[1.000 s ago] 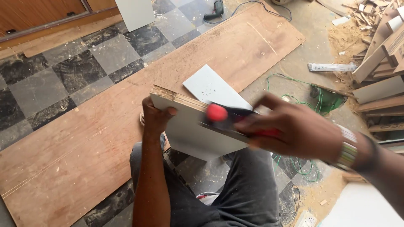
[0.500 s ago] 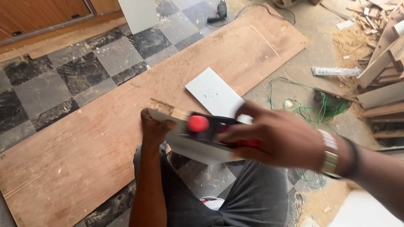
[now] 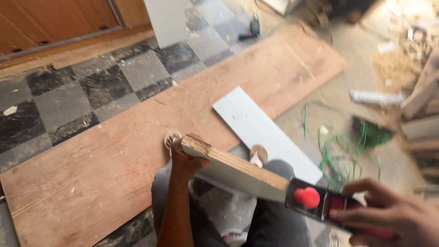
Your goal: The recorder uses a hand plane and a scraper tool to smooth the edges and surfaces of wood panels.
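One white-faced board with a raw wood edge lies across the person's lap, tilted, its far end up near the left. The left hand is closed around that far end, fingers wrapped under it. At the near end sits one hand plane, black and red with a round red knob, touching the board's edge. The right hand is curled around the plane's rear, gripping it.

Just beyond the board, one flat white panel lies on the floor, partly on one long plywood sheet that runs diagonally under it. Beyond the plywood, away from the board, is checkered tile floor and one upright white panel. One power tool lies past the plywood's far end. Right of the board is a tangle of green cord, then one white tube and stacked timber offcuts.
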